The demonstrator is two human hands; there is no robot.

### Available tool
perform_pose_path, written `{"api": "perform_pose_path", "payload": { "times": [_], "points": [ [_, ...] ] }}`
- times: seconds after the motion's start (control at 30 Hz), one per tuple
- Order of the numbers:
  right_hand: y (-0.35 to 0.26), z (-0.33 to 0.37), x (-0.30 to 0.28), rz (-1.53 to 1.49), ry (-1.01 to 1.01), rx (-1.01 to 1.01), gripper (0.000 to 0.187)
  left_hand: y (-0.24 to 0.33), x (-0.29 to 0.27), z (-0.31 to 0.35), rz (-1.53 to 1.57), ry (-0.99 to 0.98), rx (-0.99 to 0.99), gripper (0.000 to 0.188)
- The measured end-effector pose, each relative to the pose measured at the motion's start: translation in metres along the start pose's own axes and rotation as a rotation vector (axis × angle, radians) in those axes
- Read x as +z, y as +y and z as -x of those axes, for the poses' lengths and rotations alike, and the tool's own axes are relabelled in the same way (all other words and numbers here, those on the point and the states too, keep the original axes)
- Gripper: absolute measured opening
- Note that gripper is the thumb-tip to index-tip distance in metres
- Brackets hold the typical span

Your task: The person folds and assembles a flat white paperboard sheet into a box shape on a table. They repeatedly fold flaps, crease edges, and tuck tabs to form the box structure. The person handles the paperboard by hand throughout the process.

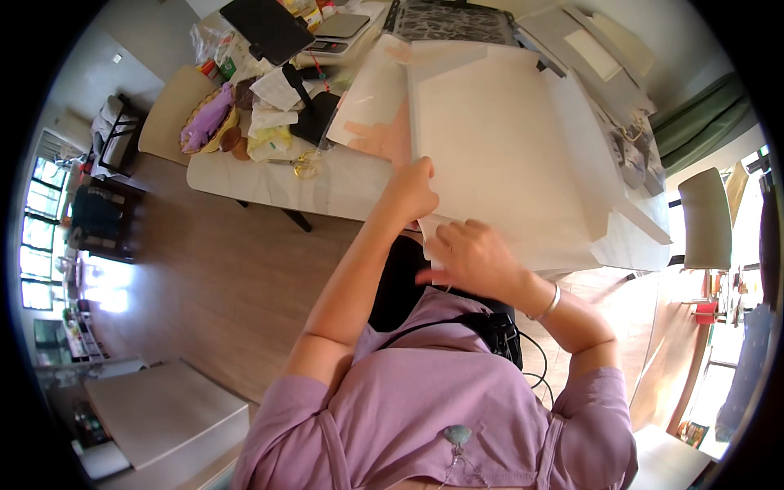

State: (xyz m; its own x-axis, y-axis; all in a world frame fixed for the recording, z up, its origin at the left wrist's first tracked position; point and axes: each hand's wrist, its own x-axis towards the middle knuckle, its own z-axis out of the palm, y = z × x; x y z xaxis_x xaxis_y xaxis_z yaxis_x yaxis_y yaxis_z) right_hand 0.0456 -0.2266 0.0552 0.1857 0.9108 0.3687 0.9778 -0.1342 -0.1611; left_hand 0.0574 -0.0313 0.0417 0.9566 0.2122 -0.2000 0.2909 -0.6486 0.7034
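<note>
A large white paper sheet [498, 139] with folded flaps along its edges covers the right part of the table. My left hand [412, 192] is closed on the sheet's near left corner, with thumb and fingertips pressed together. Just to the right and nearer to me, my right hand [478, 257] has its fingers bent round the near edge. A narrow white strip of the sheet shows between its thumb and fingers. That hand is slightly blurred, and its fingertips are partly hidden. Under the sheet's left side lies a paper with pinkish-orange patches [380, 135].
Yellow-handled scissors [306, 166] lie on the marble-look table [237, 175]. Behind them are a black stand [314, 118], crumpled papers and a basket with purple cloth [208, 118]. A dark patterned panel [453, 23] is at the back; grey card pieces [584, 45] lie far right.
</note>
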Motion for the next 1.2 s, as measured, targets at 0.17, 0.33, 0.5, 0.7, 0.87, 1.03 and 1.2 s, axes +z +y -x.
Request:
{"api": "perform_pose_path", "payload": {
  "times": [0.17,0.33,0.5,0.7,0.87,1.03,1.2],
  "points": [
    [-0.032,0.024,-0.007,0.319,0.059,-0.113,0.015,0.003,0.002,0.004,-0.006,0.045,0.003,0.035],
    [-0.024,0.04,-0.002,0.405,0.02,0.011,0.015,0.006,0.014,0.005,0.003,0.074,-0.027,0.037],
    [-0.013,0.029,-0.011,0.313,0.122,0.029,0.014,0.014,0.01,0.009,-0.095,0.133,0.056,0.03],
    [-0.005,0.012,-0.029,0.142,0.11,0.097,0.017,0.019,0.009,0.006,-0.05,0.15,0.02,0.028],
    [0.022,0.008,-0.025,-0.295,-0.166,0.405,0.038,0.028,0.004,0.001,-0.017,0.058,-0.026,0.027],
    [0.017,-0.01,-0.015,-0.018,0.095,0.468,0.038,0.02,0.014,-0.003,-0.069,0.123,0.004,0.028],
    [0.02,-0.014,0.011,0.051,-0.015,0.471,0.035,0.01,0.022,-0.009,-0.068,0.11,-0.008,0.024]
  ]
}}
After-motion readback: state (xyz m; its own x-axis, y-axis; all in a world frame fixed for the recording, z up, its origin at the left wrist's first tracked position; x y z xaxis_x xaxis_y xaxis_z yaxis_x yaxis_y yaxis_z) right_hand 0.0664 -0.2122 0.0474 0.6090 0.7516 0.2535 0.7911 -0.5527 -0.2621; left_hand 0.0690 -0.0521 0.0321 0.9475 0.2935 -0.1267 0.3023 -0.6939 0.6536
